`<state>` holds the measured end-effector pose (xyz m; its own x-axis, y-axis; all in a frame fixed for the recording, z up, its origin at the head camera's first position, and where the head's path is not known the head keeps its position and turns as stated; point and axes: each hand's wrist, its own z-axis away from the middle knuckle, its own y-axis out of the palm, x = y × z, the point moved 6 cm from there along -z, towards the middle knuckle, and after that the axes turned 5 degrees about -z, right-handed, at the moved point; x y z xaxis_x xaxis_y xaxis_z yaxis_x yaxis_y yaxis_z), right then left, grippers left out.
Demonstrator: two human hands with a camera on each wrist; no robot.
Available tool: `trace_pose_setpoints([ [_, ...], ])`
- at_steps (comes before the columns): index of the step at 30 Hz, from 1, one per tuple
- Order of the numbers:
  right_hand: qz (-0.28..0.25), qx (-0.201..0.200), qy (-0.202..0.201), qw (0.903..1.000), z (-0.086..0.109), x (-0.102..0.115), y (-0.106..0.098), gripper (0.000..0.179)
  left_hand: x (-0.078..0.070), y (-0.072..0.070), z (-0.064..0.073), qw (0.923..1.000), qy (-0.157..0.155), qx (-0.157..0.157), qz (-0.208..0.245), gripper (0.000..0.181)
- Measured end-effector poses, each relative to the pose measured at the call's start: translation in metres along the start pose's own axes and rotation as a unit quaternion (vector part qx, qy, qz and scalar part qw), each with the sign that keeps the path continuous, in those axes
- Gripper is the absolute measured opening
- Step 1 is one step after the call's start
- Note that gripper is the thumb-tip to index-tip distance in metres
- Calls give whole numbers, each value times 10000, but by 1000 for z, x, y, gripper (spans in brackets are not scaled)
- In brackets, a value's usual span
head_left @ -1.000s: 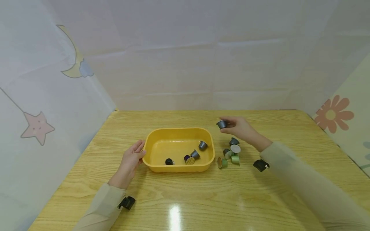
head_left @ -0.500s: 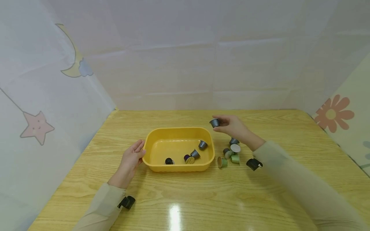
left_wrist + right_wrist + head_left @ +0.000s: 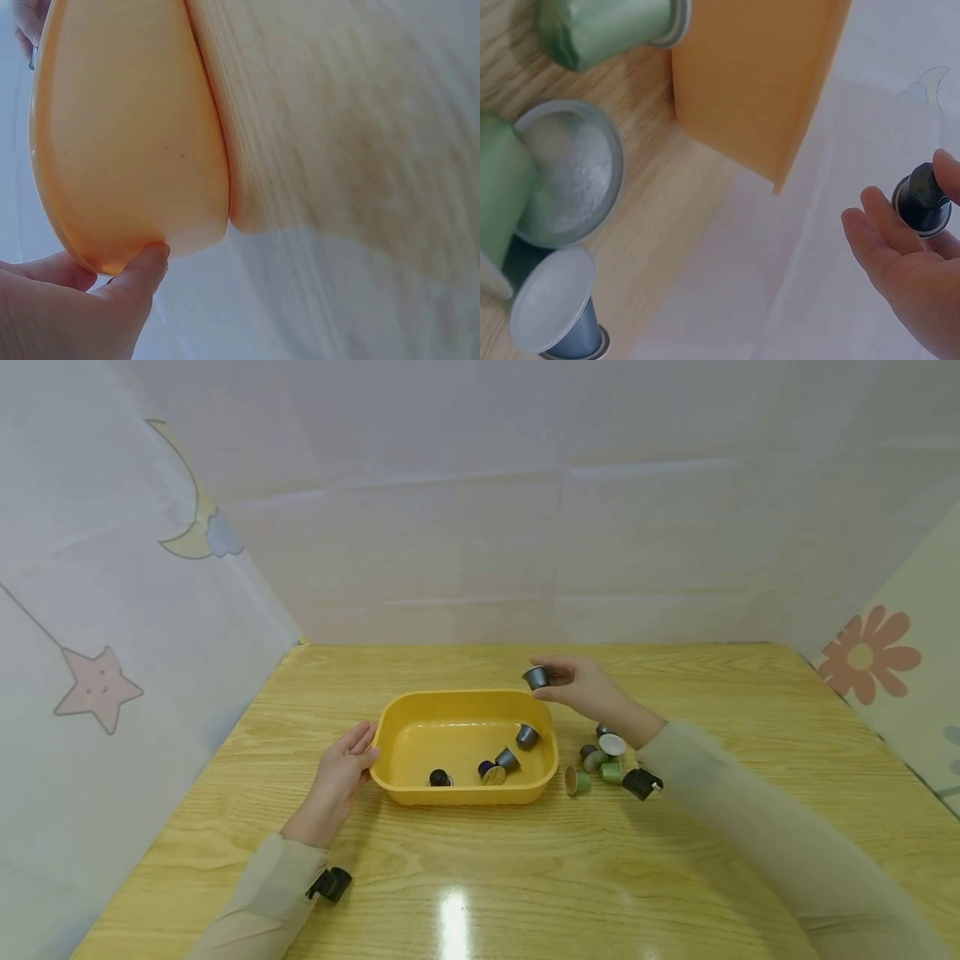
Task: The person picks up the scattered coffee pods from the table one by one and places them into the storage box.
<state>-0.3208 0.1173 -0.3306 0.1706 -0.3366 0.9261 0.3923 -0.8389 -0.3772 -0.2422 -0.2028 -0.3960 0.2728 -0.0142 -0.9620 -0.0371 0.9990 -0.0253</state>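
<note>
My right hand [image 3: 581,687] pinches a dark grey-blue coffee capsule [image 3: 536,677] between thumb and fingers, above the far right corner of a yellow plastic bin [image 3: 420,796]. In the right wrist view, the same coffee capsule [image 3: 924,201] appears dark against the pale backdrop. Several capsules lie inside the bin: a black one [image 3: 438,777], a purple one with a gold lid [image 3: 491,772] and two grey ones, one a grey capsule [image 3: 527,737] near the right wall. My left hand [image 3: 341,774] holds the bin's left end, its thumb [image 3: 146,270] pressing the outer wall.
Right of the bin, several loose capsules lie close together on the wooden table [image 3: 450,852], among them a green capsule [image 3: 577,782] and one with a white lid [image 3: 612,745]. A pale patterned sheet [image 3: 450,527] stands behind and at the sides.
My right hand has moved left with the coffee capsule, from over the loose capsules' far side to the bin's far right corner. The left hand and the bin have stayed put.
</note>
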Motion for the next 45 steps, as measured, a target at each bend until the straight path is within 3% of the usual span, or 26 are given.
trace_pose_setpoints([
  [24,-198,250,57,9995,-11,10,37,57,0,-2,3,10000,-10,-37,-11,63],
  [32,68,431,-106,9990,-14,15,50,55,-1,-1,5,10000,61,21,-32,64],
  [45,318,742,35,9967,-22,22,73,55,-1,1,6,9998,53,55,-172,64],
])
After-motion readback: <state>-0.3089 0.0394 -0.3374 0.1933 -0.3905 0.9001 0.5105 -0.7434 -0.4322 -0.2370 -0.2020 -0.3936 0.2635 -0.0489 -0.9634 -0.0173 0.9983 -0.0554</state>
